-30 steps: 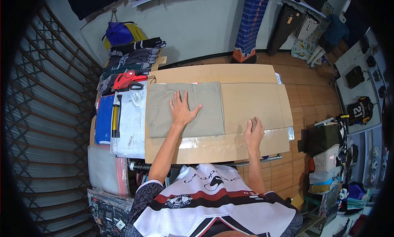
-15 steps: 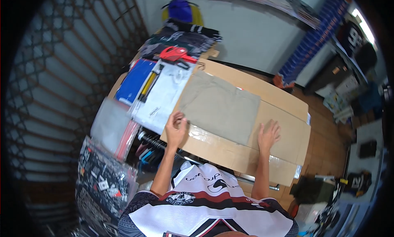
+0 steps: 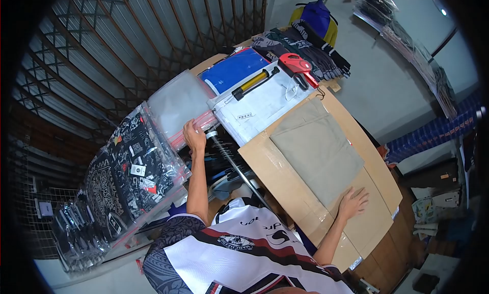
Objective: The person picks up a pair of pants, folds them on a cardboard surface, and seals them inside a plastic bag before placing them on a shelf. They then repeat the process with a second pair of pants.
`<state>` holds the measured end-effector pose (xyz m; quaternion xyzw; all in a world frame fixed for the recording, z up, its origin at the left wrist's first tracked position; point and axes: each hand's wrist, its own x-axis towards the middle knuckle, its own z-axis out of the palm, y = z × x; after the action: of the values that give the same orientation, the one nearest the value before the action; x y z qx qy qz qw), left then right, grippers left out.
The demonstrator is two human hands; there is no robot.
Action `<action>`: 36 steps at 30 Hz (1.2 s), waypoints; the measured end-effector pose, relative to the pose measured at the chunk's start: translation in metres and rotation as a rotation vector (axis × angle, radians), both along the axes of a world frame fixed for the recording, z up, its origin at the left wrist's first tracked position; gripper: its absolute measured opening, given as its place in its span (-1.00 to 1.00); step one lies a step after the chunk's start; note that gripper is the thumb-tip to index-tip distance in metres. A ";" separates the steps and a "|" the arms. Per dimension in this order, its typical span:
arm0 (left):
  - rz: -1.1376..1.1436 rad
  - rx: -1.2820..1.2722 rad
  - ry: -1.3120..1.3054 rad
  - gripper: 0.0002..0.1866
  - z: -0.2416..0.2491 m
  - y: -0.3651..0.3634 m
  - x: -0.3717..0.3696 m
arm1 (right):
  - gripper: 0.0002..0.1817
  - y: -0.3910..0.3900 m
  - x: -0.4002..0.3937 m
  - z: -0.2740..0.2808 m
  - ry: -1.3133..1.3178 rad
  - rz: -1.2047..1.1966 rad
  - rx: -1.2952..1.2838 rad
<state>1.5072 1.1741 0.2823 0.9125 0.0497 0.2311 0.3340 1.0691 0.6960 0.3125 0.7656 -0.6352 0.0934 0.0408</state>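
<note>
My left hand (image 3: 194,137) is at the red-striped edge of a stack of clear plastic bags (image 3: 179,101), its fingers pressed together on that edge. How much of the bag they grip is partly hidden. My right hand (image 3: 352,204) lies flat with fingers spread, on the cardboard sheet (image 3: 285,169) beside the near right corner of a folded beige garment (image 3: 318,149). The garment lies flat on the cardboard, with a small red tag at its far edge.
A white packet stack (image 3: 260,108) bears a yellow-and-black hand pump (image 3: 250,84). A red tape dispenser (image 3: 296,64) and a blue packet (image 3: 235,70) are behind. Bagged black patterned clothes (image 3: 132,166) lie left. A metal rail (image 3: 237,166) runs between the surfaces.
My view has turned left. My left hand has left the cardboard's edge beside the garment and reached left to the clear bags. My right hand stays on the cardboard near the garment.
</note>
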 end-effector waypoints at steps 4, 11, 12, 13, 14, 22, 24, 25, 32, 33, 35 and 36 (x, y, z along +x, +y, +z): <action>0.088 0.098 0.057 -0.51 -0.020 0.016 0.025 | -0.21 0.002 -0.001 0.001 -0.016 0.000 0.009; 0.236 0.099 0.313 -0.78 -0.036 0.027 0.046 | -0.21 0.003 0.000 0.004 -0.031 -0.003 0.031; 0.258 0.092 0.316 -0.80 -0.039 0.030 0.048 | -0.22 0.003 0.000 0.006 -0.034 0.002 0.024; 0.278 0.086 0.317 -0.82 -0.041 0.032 0.051 | -0.23 0.004 0.000 0.006 -0.038 0.005 0.018; 0.289 0.115 0.279 -0.82 -0.044 0.033 0.053 | -0.23 0.005 0.000 0.006 -0.042 0.008 0.013; 0.385 -0.106 -0.013 -0.74 -0.019 0.025 0.053 | -0.26 0.005 0.001 0.009 -0.085 0.016 0.001; 0.232 -0.233 -0.086 -0.72 -0.007 0.014 0.055 | -0.26 0.005 0.000 0.009 -0.093 0.019 0.004; 0.156 -0.296 -0.119 -0.71 0.004 0.006 0.050 | -0.26 0.006 0.001 0.010 -0.097 0.021 0.008; -0.465 -0.690 0.187 -0.63 0.091 -0.106 -0.027 | -0.26 0.005 -0.002 0.005 -0.175 0.035 -0.022; -0.523 -0.694 0.218 -0.68 0.097 -0.126 -0.043 | -0.26 0.005 -0.003 0.006 -0.191 0.049 -0.022; -0.660 -0.730 0.334 -0.69 0.112 -0.163 -0.080 | -0.28 0.006 -0.006 0.006 -0.227 0.065 -0.022; -0.732 -0.745 0.386 -0.69 0.117 -0.183 -0.099 | -0.29 0.005 -0.009 0.008 -0.255 0.098 -0.002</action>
<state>1.4077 0.9915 0.3996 0.7160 -0.1320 -0.1045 0.6775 1.0599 0.7009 0.3204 0.7775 -0.5970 0.1924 -0.0443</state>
